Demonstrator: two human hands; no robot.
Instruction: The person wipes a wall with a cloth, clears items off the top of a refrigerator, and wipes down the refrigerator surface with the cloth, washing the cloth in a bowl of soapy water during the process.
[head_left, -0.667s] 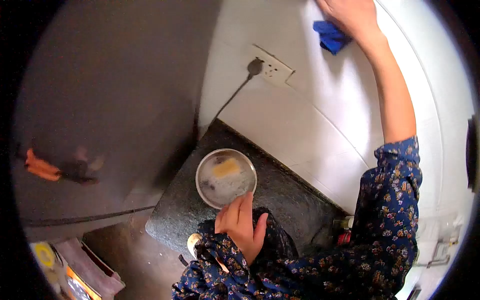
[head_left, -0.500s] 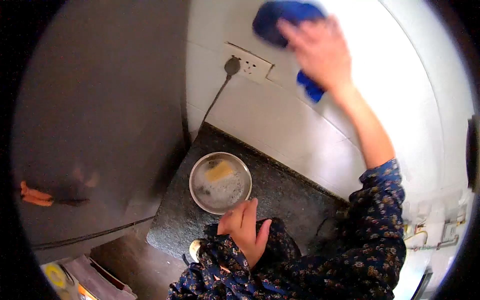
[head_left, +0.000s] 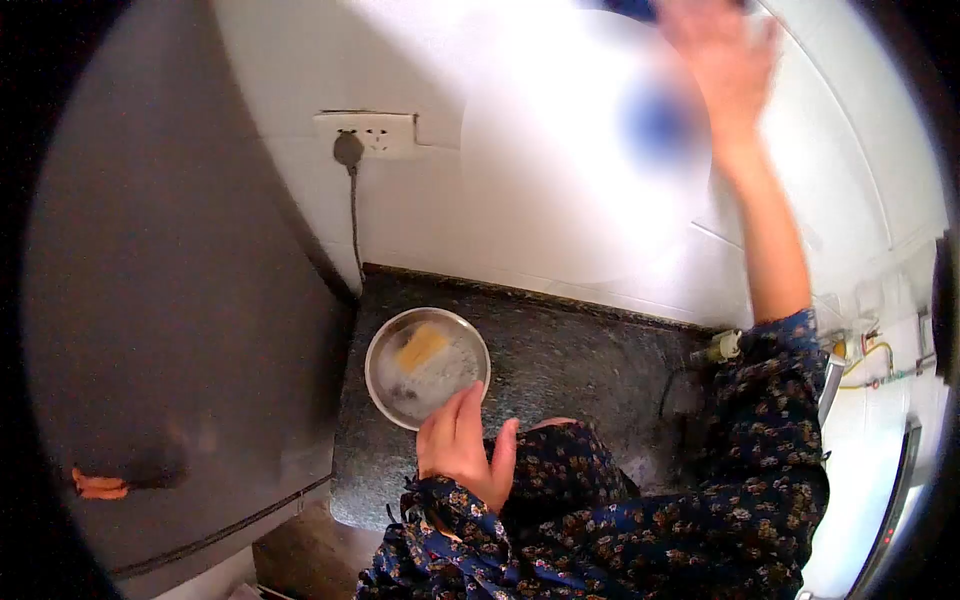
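Note:
High on the white wall, my right hand (head_left: 725, 80) presses a blue cloth (head_left: 628, 8); part of the cloth is cut off by the top edge, and a blurred blue patch shows beside the wrist. Lower down, my left hand (head_left: 462, 447) has its fingers stretched out and holds nothing. Its fingertips overlap the near rim of a round metal bowl (head_left: 372, 392), though I cannot tell whether they touch it. The bowl holds sudsy water with a yellow sponge (head_left: 421, 347) in it.
A dark speckled countertop (head_left: 560, 350) carries the bowl. On the wall, a plug (head_left: 348, 150) sits in a socket plate (head_left: 388, 135), its cord running down to the counter. A large dark panel (head_left: 190, 270) stands at the left. Yellow piping (head_left: 872, 362) shows at the right.
My right hand has moved up and to the right on the wall with the blue cloth. The view has turned and shifted; my left hand stays beside the bowl.

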